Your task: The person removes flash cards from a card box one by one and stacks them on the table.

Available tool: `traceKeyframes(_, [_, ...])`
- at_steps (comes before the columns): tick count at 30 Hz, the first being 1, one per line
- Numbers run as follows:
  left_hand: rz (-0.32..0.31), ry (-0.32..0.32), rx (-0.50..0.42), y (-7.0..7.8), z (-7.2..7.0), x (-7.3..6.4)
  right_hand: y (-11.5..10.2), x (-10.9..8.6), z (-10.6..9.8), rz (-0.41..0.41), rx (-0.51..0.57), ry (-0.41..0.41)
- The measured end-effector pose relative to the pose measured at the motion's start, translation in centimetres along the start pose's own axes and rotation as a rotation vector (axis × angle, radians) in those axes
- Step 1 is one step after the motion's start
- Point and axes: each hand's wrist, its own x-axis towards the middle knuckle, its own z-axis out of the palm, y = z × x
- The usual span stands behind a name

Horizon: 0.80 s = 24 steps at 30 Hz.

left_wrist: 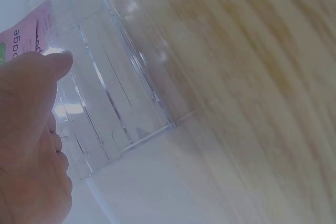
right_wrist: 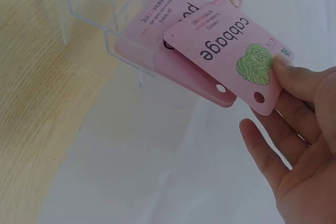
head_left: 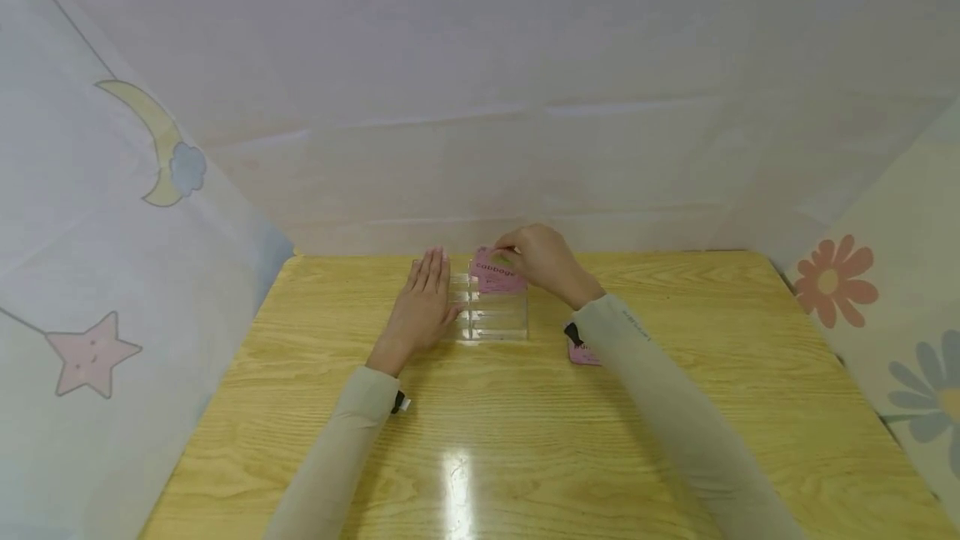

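Spreading under everything, the wood-grain worktop [head_left: 450, 407] is where it's all being done, and a clear slotted rack [head_left: 500, 325] is parked near its far edge. Its left side is covered by the left hand [head_left: 423, 302], fingers straight and side by side, so the rack's probably just being steadied. The cabbage card [right_wrist: 231, 45] is pinched between the thumb and fingers of the right hand [head_left: 551, 261], held at the rack's far right part.

Partway along is the honest guess: at least 1 other pink card [right_wrist: 152, 35] can be seen at the rack, partly overlapped, though whether it's fully seated can't be told. Wood shows through the near right slots, so likely nothing's been put there yet. Left to be dealt with, it'd seem: the cabbage card, plus 1 or more loose cards [head_left: 583, 355] on the worktop right of the rack, half hidden, exact count unclear.
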Motion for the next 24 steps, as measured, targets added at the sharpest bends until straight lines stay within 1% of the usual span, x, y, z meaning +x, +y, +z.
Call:
traceKeyframes(5, [-0.002,-0.009,-0.016,0.0,0.0,0.0,0.4,-0.4,-0.6,0.023,0.015,0.017])
traceKeyframes(11, [-0.012,-0.015,-0.041,0.1,-0.1,0.0,0.9,-1.0,-1.6,0.059,0.122,0.029])
traceKeyframes(16, [-0.014,-0.017,-0.033,0.1,0.0,0.0,1.7,-1.7,-2.4,0.090,0.189,0.036])
traceKeyframes(21, [-0.010,-0.004,-0.034,0.1,0.0,0.1,2.6,-2.5,-3.2,0.151,0.239,0.026])
traceKeyframes(24, [-0.014,-0.009,-0.043,0.1,0.1,0.2,3.3,-3.1,-3.6,0.176,0.262,0.018])
